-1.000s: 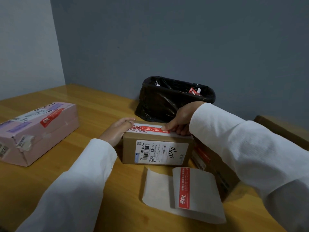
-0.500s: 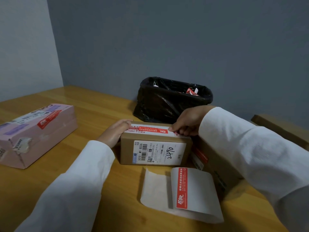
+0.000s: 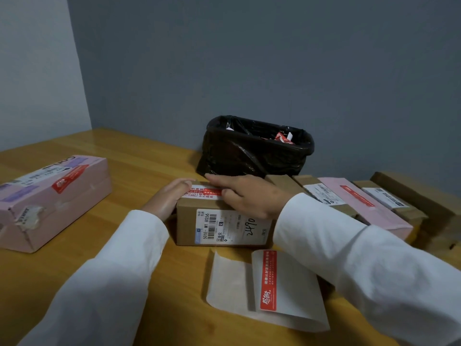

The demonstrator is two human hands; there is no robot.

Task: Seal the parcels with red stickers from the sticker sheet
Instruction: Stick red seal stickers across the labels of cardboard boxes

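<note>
Sticker-pressing step under way! The right hand (image 3: pixel 245 196) lies flat, fingers straight, smoothing the red sticker (image 3: pixel 205 191) along the top of the brown parcel (image 3: pixel 224 227) at centre surface. The left hand (image 3: pixel 168 197) braces the parcel's nine o'clock end, fingers relaxed against it, gripping nothing. The sticker sheet (image 3: pixel 272 290) lies at six o'clock of the parcel, one red strip left on it. A pink parcel (image 3: pixel 53 196) at nine o'clock already wears its seal. More parcels (image 3: pixel 361 198) queue at three o'clock. Next, I'd judge: peel that last strip cleanly and fetch another parcel.
</note>
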